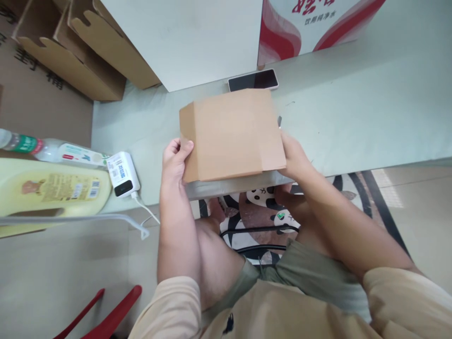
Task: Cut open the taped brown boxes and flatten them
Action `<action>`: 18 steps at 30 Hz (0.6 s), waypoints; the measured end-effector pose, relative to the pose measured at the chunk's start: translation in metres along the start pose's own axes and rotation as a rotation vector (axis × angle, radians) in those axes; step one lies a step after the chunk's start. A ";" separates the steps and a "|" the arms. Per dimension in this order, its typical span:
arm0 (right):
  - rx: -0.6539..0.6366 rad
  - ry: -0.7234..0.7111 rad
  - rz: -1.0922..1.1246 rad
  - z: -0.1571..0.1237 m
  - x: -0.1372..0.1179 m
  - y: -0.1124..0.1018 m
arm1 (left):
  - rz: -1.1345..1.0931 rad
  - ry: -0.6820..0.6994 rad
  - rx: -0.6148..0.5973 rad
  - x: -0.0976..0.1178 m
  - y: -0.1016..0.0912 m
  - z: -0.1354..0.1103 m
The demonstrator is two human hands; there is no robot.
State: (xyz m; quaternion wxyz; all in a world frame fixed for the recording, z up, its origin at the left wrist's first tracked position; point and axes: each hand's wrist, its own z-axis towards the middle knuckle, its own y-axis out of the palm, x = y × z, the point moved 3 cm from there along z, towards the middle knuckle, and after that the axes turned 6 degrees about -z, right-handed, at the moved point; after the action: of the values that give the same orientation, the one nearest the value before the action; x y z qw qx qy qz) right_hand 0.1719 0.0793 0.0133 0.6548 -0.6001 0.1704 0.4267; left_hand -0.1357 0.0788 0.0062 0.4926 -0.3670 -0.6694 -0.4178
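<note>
A brown cardboard piece (229, 134), with creased flaps at its left and right ends, is held up over the front edge of the pale table. My left hand (176, 157) pinches its left flap, thumb on top and fingers curled at the edge. My right hand (294, 154) grips the right edge from the side, its fingers mostly hidden behind the cardboard. A small dark tip (279, 121) pokes out just above my right hand; I cannot make out what it belongs to. Right behind the cardboard lies a phone (253, 80) with a dark screen.
Open cardboard boxes (70, 61) stand at the back left. A large white box (197, 42) and a red-and-white carton (282, 42) are at the back. On the left lie a plastic bottle (49, 149), a yellow jug (56, 186) and a white device (123, 174) with a cable.
</note>
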 end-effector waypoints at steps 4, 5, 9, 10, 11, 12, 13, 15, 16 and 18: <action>-0.051 -0.006 0.177 -0.002 -0.008 0.005 | -0.068 0.072 0.106 0.001 -0.007 0.005; -0.072 -0.015 0.202 -0.002 -0.009 0.007 | -0.072 0.081 0.119 0.002 -0.007 0.005; -0.037 0.045 0.217 -0.003 -0.005 0.012 | -0.129 0.088 0.033 0.008 -0.001 0.000; 0.000 0.067 0.212 -0.003 -0.003 0.012 | -0.142 0.090 -0.013 0.011 0.001 -0.002; 0.039 0.087 0.202 -0.002 -0.001 0.011 | -0.147 0.088 -0.061 0.013 0.004 -0.005; 0.074 0.104 0.185 -0.002 0.001 0.010 | -0.145 0.081 -0.106 0.014 0.006 -0.007; 0.105 0.120 0.158 -0.001 0.002 0.009 | -0.140 0.066 -0.141 0.014 0.008 -0.010; 0.143 0.149 0.080 -0.001 0.002 0.006 | -0.135 0.028 -0.166 0.012 0.010 -0.013; 0.153 0.157 0.044 0.000 0.002 0.005 | -0.128 0.013 -0.159 0.010 0.010 -0.013; 0.166 0.163 0.004 -0.001 0.000 0.003 | -0.086 0.016 -0.122 0.005 0.010 -0.012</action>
State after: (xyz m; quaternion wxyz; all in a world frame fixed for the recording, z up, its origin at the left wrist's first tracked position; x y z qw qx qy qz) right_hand 0.1701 0.0785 0.0113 0.6853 -0.5763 0.2591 0.3621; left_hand -0.1236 0.0720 0.0151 0.4563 -0.3637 -0.6538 -0.4817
